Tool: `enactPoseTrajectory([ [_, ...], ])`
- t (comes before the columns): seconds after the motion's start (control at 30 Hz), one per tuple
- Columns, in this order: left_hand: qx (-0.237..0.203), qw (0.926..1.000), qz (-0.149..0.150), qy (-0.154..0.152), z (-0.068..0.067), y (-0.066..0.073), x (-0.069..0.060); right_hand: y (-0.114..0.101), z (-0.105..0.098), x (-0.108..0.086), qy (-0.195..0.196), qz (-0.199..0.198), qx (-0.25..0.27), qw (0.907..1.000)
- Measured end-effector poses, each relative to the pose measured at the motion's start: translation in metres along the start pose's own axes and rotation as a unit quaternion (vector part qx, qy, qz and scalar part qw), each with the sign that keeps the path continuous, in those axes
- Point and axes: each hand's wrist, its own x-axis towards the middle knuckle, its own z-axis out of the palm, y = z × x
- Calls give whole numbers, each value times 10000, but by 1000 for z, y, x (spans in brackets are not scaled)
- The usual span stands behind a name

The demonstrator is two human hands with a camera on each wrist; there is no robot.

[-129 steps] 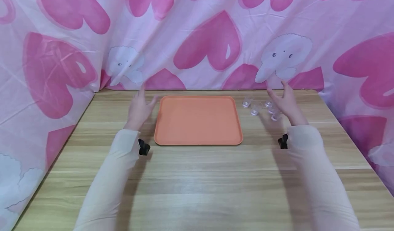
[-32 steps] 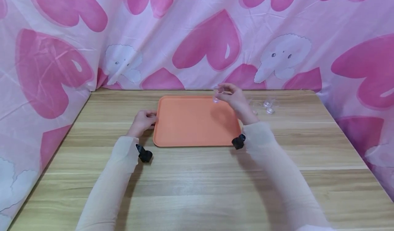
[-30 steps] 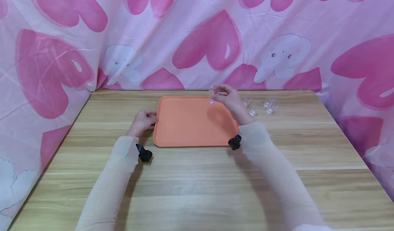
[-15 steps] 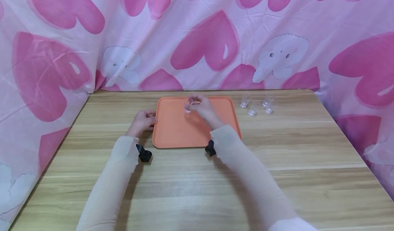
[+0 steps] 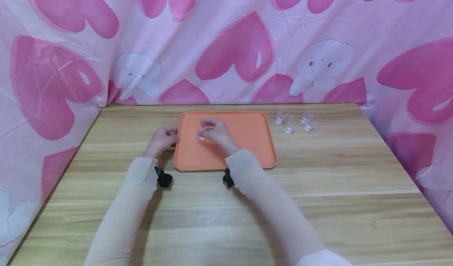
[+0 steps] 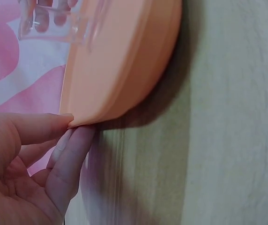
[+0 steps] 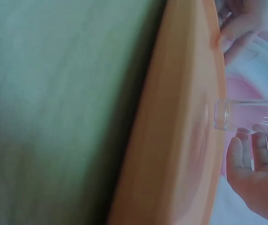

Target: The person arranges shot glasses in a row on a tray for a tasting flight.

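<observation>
An orange tray (image 5: 240, 140) lies on the wooden table. My left hand (image 5: 161, 141) pinches its left rim between thumb and fingers, which the left wrist view shows close up with the fingers (image 6: 73, 159) under the edge. Over the left part of the tray, my right hand (image 5: 217, 134) holds a small clear cup (image 7: 246, 115) by its sides. The cup is upright and close to the tray surface; whether its base touches cannot be told. Several more clear cups (image 5: 289, 128) stand on the table to the right of the tray.
The wooden table (image 5: 336, 203) reaches back to a pink curtain (image 5: 233, 45) with heart prints, which also hangs along the left and right sides. A small black camera (image 5: 164, 177) is worn on the left wrist, another black camera (image 5: 228, 178) on the right.
My right hand took a cup from the group at the right and carried it leftward over the tray, then lower and nearer. My left hand came to the tray's left rim and stays there.
</observation>
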Motion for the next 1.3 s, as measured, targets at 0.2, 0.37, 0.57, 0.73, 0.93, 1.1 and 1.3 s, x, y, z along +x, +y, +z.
enactPoseTrajectory([
  [0.2,-44,10000,-5,-18,-2,0,-2,3,12,0,-119,-192,0,9997],
  [0.37,49,9999,-113,10,1,0,-1,3,19,0,-144,-186,133,9996],
  [0.57,73,9998,-164,20,1,0,1,2,22,-1,-174,-53,247,9995],
  [0.73,36,9999,-110,14,1,-2,3,2,23,0,-223,85,282,9993],
  [0.93,30,10000,-19,18,2,-2,3,2,18,1,-225,56,260,9994],
  [1.1,59,9999,-85,29,3,-4,5,-5,-10,0,-149,-229,8,9996],
  [1.3,23,9998,-174,16,2,-5,5,-19,-71,-11,123,-651,-90,9978],
])
